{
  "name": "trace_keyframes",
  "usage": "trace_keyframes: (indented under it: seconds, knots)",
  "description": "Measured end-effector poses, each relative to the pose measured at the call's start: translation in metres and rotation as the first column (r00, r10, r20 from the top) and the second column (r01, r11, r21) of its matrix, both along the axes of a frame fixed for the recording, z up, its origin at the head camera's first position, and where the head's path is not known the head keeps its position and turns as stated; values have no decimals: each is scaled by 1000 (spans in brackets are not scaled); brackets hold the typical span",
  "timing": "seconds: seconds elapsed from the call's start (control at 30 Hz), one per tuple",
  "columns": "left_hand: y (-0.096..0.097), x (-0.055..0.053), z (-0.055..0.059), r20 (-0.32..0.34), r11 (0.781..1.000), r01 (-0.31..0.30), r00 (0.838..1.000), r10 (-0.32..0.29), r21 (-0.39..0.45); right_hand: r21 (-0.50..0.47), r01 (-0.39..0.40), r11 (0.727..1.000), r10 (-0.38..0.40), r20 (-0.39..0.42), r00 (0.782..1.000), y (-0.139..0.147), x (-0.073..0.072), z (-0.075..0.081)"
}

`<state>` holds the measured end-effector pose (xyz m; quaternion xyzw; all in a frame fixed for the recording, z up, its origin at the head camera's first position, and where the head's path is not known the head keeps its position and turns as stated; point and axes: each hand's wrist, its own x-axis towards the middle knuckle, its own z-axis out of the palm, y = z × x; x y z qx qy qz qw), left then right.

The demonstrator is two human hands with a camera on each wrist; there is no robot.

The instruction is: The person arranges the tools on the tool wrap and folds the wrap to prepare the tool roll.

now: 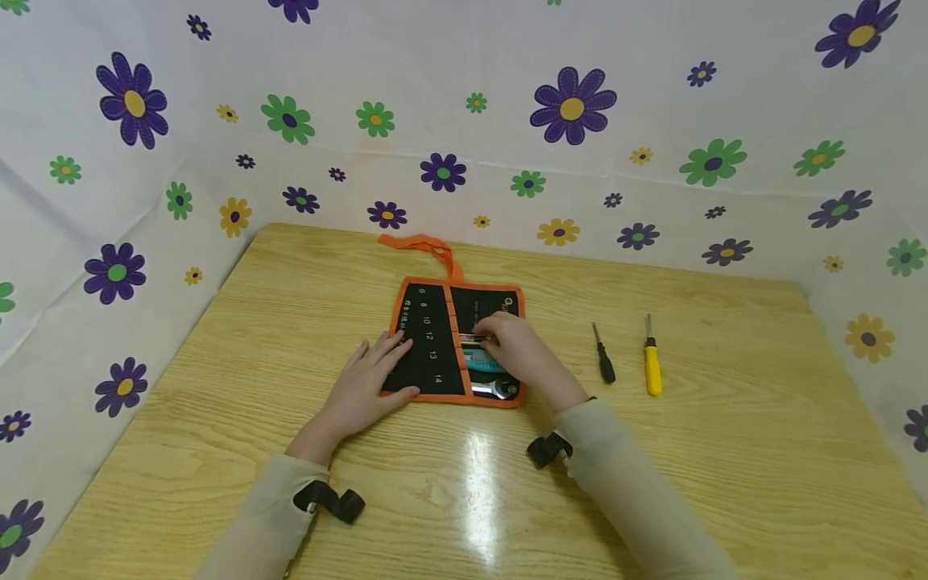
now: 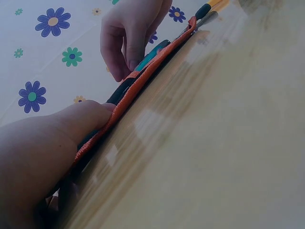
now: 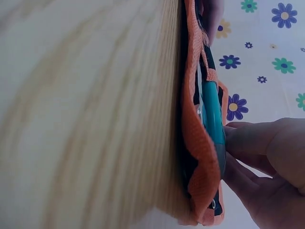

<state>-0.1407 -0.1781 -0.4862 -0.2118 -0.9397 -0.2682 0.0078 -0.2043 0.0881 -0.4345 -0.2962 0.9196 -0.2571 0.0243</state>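
A black tool pouch (image 1: 413,374) with orange trim lies unfolded on the table, numbers printed down its left panel. My left hand (image 1: 366,391) rests on that panel's lower left edge, fingers spread. Over the right panel, my right hand (image 1: 525,350) pinches the end of a slim item (image 1: 471,339) with a yellow edge, tucked in a slot; the fingertips hide part of it. Just below sit a teal utility knife (image 1: 482,361) and a silver wrench (image 1: 493,390), each in its own slot. In the right wrist view, the thumb and fingers are close beside the teal knife (image 3: 213,109).
To the right of the pouch lie a small black-handled screwdriver (image 1: 605,362) and a yellow-handled screwdriver (image 1: 652,366). An orange strap (image 1: 428,242) extends from the pouch's top toward the table's back edge. A flower-printed white sheet (image 1: 493,177) hangs behind the wooden table (image 1: 725,419).
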Motion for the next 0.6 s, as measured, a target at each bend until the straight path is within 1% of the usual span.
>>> trace_keyframes:
  seconds: [0.2, 0.33, 0.43, 0.6]
  knots:
    - [1, 0, 1, 9, 1000, 0, 1000, 0, -3, -11, -4, 1000, 4, 3, 1000, 1, 2, 0]
    - [1, 0, 2, 7, 1000, 0, 1000, 0, -3, -21, 8, 1000, -7, 46, 999, 9, 4, 3]
    - [2, 0, 1, 5, 1000, -1, 1000, 1, 3, -17, 34, 999, -33, 60, 998, 18, 7, 7]
    - [1, 0, -1, -8, 1000, -4, 1000, 4, 3, -3, 99, 995, -98, 56, 994, 38, 12, 11]
